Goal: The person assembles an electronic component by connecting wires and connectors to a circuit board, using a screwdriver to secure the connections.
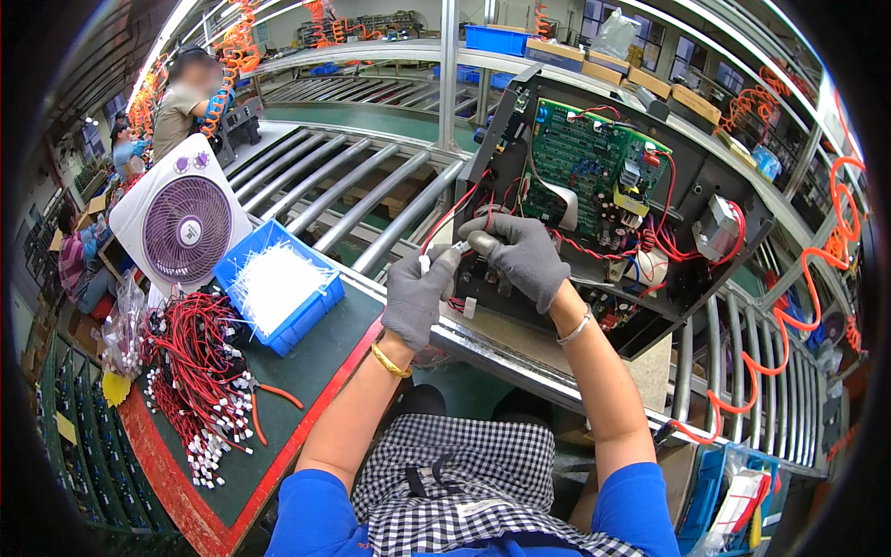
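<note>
At the near left edge of the open chassis [691,176], our left hand [416,295] and right hand [522,256] both pinch a small white connector [461,248]; we best align it squarely, sparing the red wires [449,220] any tugging.

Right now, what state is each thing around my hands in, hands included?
Left hand: gloved, pinching
Right hand: gloved, pinching
White connector: held between both hands; whether joined, unclear
Dark chassis: open, green circuit board exposed
Blue bin: open, heaped with white strips
Red wires: loose, piled
Orange-handled pliers: lying down, handles spread
Fan: running or stopped, unclear
</note>
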`<action>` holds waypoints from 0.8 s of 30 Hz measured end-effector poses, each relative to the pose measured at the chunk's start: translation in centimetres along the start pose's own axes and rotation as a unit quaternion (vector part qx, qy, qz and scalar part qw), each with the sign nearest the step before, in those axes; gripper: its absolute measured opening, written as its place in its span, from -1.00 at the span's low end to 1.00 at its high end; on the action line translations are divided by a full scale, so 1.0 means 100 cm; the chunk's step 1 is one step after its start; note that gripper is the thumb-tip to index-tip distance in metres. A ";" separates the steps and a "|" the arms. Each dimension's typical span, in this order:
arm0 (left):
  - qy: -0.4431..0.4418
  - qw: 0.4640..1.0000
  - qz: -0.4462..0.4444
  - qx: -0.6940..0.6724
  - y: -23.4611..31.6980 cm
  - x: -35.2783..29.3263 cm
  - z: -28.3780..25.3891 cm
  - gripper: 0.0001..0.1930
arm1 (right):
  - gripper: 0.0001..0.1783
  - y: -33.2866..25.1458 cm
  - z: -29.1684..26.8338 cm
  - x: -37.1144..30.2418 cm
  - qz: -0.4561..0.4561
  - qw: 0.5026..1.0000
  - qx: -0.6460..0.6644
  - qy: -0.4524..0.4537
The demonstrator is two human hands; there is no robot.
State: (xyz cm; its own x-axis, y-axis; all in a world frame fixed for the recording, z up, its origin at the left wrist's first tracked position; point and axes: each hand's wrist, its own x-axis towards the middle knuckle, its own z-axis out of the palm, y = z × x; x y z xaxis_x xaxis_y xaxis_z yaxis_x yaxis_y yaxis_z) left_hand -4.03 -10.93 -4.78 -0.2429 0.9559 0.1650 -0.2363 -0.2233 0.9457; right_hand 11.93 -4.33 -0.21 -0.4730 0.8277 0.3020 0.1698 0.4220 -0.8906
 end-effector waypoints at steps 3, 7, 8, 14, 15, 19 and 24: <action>-0.011 0.999 -0.003 -0.031 -0.002 0.000 0.002 -0.84 | -0.76 0.005 -0.005 0.000 0.016 0.999 0.039 -0.007; -0.011 0.999 0.033 -0.034 -0.007 0.000 0.004 -0.84 | -0.72 0.004 -0.009 0.000 -0.031 0.998 -0.048 0.024; -0.003 0.998 0.037 -0.041 -0.007 0.000 0.003 -0.86 | -0.69 0.000 -0.009 0.000 0.028 0.997 -0.066 0.003; 0.003 0.999 0.040 -0.031 -0.010 -0.002 0.008 -0.81 | -0.68 0.008 -0.006 -0.002 0.030 0.999 -0.037 -0.011; 0.003 0.999 0.041 -0.031 -0.011 -0.001 0.007 -0.81 | -0.68 0.010 -0.004 -0.002 0.029 0.999 -0.036 -0.011; -0.002 0.999 0.043 -0.032 -0.014 0.000 0.009 -0.82 | -0.65 0.019 -0.002 -0.005 0.001 0.999 -0.035 0.003; -0.075 0.993 -0.073 -0.064 0.012 -0.013 0.010 -0.72 | -0.58 0.003 -0.001 -0.035 0.020 0.996 0.085 0.012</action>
State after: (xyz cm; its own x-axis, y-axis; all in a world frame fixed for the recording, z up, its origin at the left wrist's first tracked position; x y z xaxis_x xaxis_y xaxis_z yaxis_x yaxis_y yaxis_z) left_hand -3.10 -12.25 -3.59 -0.0575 0.9953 0.0783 -0.3776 -0.0943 0.9211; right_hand 13.68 -7.10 -1.49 -0.4482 0.8520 0.2704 0.0388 0.3208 -0.9464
